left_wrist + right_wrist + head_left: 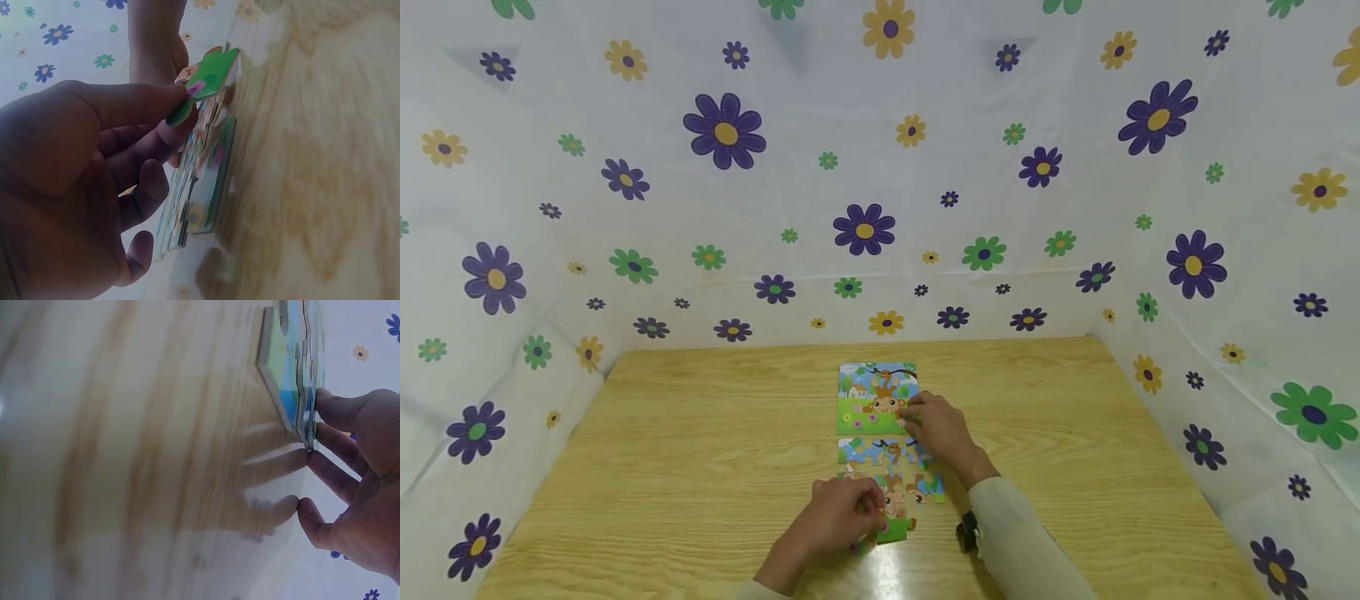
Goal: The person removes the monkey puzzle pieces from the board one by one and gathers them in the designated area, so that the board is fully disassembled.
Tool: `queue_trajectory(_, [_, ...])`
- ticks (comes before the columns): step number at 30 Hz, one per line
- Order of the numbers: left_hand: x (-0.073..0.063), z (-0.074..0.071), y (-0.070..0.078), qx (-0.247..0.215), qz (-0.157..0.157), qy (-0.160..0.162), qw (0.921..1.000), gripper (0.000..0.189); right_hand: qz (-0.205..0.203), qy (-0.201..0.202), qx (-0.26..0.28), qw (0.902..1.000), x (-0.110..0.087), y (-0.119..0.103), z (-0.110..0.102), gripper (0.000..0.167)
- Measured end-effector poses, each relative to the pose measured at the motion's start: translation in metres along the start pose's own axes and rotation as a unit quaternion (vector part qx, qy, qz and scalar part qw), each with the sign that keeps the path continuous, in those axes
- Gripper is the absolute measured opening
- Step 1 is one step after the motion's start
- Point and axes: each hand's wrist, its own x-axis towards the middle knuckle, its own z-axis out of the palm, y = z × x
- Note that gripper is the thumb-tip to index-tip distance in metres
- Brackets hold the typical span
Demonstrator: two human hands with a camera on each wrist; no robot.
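Note:
My left hand (844,515) pinches a green jigsaw piece (214,74) with a pink flower between thumb and forefinger, raised and tilted over the near end of a partly joined monkey puzzle (880,452). Another green piece with a flower (215,175) lies below it in the left wrist view. My right hand (942,429) rests by the right edge of the monkey picture card (872,392), thumb and fingertips at the edge with fingers loosely extended. In the right wrist view its fingertips (312,456) meet the table by the pieces. My left hand hides part of the puzzle's lower left.
The wooden tabletop (700,433) extends around the puzzle. A white cloth with printed flowers (805,183) encloses the back and both sides. A small black object (967,532) sits at the right sleeve's cuff.

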Motion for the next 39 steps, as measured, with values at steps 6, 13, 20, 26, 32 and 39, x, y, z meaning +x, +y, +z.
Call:
queue_trajectory(6, [0.000,-0.001,0.002,0.024,0.000,-0.004,0.9997,0.016,0.002,-0.004,-0.001,1.0000,0.001,-0.001,-0.002,0.025])
queue_trajectory(13, [0.000,0.002,0.004,0.073,-0.013,0.022,0.9970,0.013,0.001,-0.006,0.007,1.0000,0.003,-0.002,-0.005,0.026])
queue_trajectory(20, [-0.001,0.008,0.001,0.127,-0.010,0.040,0.9911,0.007,-0.018,0.001,0.009,0.9998,0.002,0.002,-0.001,0.028])
queue_trajectory(26, [-0.002,0.010,-0.001,0.085,-0.021,0.031,0.9957,0.005,-0.024,0.005,0.039,0.9989,-0.001,0.003,0.005,0.027])
queue_trajectory(32, [0.006,0.004,-0.003,0.079,-0.025,0.071,0.9940,0.004,-0.016,0.008,0.064,0.9978,-0.001,0.006,0.006,0.029])
queue_trajectory(39, [0.026,-0.009,-0.002,0.098,-0.039,0.107,0.9886,0.013,0.017,0.001,0.064,0.9978,-0.001,0.013,0.003,0.041])
